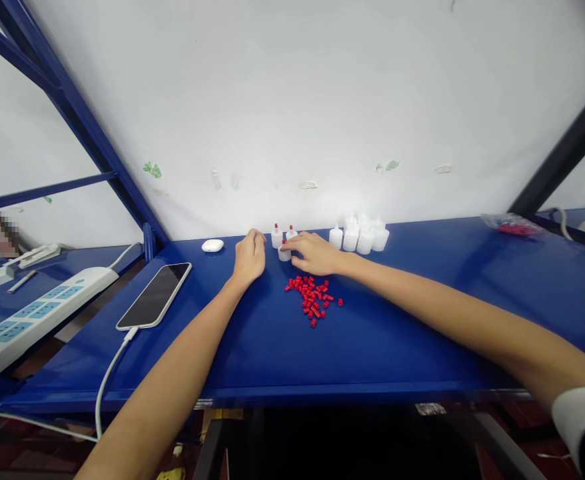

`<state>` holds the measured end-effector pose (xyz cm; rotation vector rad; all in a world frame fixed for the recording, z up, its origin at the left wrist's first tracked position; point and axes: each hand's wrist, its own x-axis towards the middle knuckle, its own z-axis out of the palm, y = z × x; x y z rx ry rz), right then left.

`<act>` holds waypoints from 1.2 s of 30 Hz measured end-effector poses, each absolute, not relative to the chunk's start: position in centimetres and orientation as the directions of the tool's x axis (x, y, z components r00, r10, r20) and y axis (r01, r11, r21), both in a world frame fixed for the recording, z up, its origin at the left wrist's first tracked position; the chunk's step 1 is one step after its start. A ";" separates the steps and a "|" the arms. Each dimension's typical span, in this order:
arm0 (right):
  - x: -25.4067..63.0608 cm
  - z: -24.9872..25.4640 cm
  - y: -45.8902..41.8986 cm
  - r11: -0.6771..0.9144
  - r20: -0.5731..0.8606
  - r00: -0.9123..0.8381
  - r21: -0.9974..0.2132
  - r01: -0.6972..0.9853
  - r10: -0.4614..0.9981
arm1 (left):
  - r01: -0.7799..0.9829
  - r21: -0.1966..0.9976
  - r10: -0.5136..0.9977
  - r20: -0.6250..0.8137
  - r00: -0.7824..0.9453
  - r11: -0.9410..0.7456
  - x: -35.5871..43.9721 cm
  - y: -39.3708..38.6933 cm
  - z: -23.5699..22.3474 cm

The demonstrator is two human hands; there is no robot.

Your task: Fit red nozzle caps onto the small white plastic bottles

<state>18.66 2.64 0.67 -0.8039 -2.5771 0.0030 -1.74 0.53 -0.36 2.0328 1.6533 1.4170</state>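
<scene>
My right hand (317,253) reaches in from the right, its thumb and fingers around a small white dropper bottle (284,254) with a red tip cap. The bottle stands upright on the blue table. Two more red-capped bottles, one white bottle (276,238) and another (291,232) partly behind my fingers, stand just behind it. Left of them my left hand (250,257) rests on the table with its fingers curled closed; what is inside, if anything, is hidden. In front of my right hand lies a loose pile of small red caps (310,295).
Several uncapped white bottles (365,239) cluster right of my right hand, near the wall. A white earbud case (212,245) and a phone (155,297) on a charging cable lie to the left. A power strip (42,317) sits beyond. A plastic bag (515,227) with red contents is far right.
</scene>
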 end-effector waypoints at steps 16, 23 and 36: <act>18.9 3.6 1.1 0.898 0.115 -0.931 -0.326 0.295 0.347 | 0.679 0.578 0.823 0.564 0.068 -0.453 -1.6 0.4 -0.4; 18.8 3.2 1.4 0.910 0.097 -0.936 -0.290 0.298 0.337 | 0.701 0.558 0.847 0.515 0.127 -0.444 -1.5 0.3 -0.4; 18.5 2.9 0.8 0.945 0.134 -0.954 -0.231 0.233 0.268 | 0.671 0.533 0.786 0.605 0.124 -0.516 -1.4 0.1 -0.2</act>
